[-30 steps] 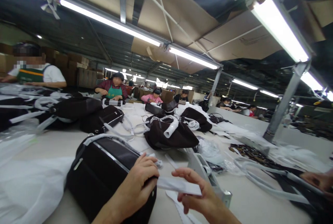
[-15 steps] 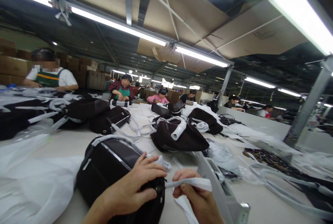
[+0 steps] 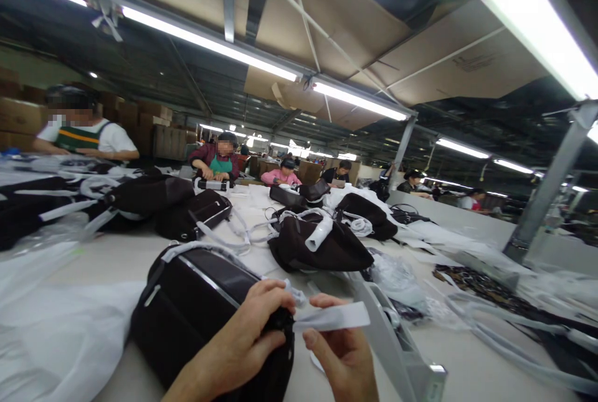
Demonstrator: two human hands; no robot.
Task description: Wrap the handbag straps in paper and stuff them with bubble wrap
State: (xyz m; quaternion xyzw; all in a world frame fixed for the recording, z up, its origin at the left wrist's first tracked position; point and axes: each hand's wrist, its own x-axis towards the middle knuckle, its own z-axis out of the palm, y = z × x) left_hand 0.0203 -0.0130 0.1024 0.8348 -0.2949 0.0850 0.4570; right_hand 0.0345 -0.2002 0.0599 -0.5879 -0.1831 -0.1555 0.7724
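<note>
A black bag [image 3: 200, 308] with a silver zip line along its top lies on the table in front of me. My left hand [image 3: 255, 330] is closed over the bag's right end, pinching a dark tab or strap base there. From that spot a flat white wrapping strip [image 3: 343, 316] sticks out to the right. My right hand [image 3: 343, 349] holds this strip between thumb and fingers, close to the bag. The far fingers of my right hand are partly behind the strip. A wrapped handle [image 3: 205, 245] runs along the bag's top edge.
Several black bags [image 3: 317, 243] with white-wrapped straps lie farther back. A grey plastic tray [image 3: 397, 339] stands right of my right hand. White sheeting [image 3: 70, 333] covers the table at left; clear plastic [image 3: 397, 277] and wrapped cords [image 3: 504, 339] lie right. Several co-workers [image 3: 217, 159] sit beyond.
My left fingers have curled in from a flatter spread on the bag's end. My right hand has turned and shifted slightly left along the strip, nearer the bag.
</note>
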